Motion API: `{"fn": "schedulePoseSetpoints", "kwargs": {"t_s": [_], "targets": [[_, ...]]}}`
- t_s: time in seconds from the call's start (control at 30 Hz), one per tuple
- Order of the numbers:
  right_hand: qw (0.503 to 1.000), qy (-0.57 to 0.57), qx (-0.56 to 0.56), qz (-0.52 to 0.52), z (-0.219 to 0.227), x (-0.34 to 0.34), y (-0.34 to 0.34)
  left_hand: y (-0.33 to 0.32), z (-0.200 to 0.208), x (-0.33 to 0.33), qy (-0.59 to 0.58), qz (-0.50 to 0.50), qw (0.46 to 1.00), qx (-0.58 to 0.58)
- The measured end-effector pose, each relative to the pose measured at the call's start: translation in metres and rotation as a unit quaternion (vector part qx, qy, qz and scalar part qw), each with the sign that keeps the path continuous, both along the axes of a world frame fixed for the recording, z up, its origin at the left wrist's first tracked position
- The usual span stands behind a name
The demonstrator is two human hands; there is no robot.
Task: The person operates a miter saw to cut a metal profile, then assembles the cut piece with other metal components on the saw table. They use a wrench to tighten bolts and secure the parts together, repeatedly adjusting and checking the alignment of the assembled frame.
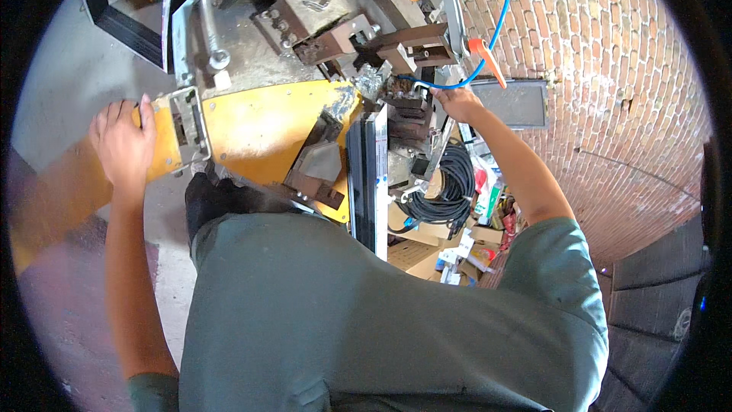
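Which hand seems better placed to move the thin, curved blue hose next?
Probably the right hand: it is close beside the thin, curved blue hose, while the left hand rests far across, on the flat yellow strip.

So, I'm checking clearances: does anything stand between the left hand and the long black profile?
Yes. Seen from above, the silvery rectangular bracket comes first, just right of the left hand. Farther across the yellow plate, a metal block sits just before the black profile.
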State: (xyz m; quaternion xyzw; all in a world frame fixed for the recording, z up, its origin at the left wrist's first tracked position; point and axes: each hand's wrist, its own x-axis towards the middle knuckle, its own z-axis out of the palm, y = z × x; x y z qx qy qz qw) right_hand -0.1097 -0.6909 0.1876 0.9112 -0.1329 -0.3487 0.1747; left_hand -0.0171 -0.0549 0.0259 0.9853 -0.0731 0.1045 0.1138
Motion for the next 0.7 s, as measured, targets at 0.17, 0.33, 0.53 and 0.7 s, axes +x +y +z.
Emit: {"fn": "schedulePoseSetpoints", "kwargs": {"t_s": [0.17,0.33,0.53,0.7], "targets": [[0.992,0.118,-0.004,-0.049,0.001,0.027,-0.006,0.002,-0.001,0.001,-0.028,0.003,1.000,-0.009],[0.993,0.074,0.079,-0.045,0.012,0.027,-0.007,0.000,-0.004,0.000,0.010,0.008,1.000,-0.017],[0.947,-0.081,0.259,-0.169,0.016,0.004,-0.020,-0.002,-0.003,0.002,0.025,0.006,0.999,0.039],[0.949,-0.160,0.186,-0.200,0.008,-0.046,-0.052,-0.002,0.001,0.001,0.062,0.003,0.997,0.039]]}}
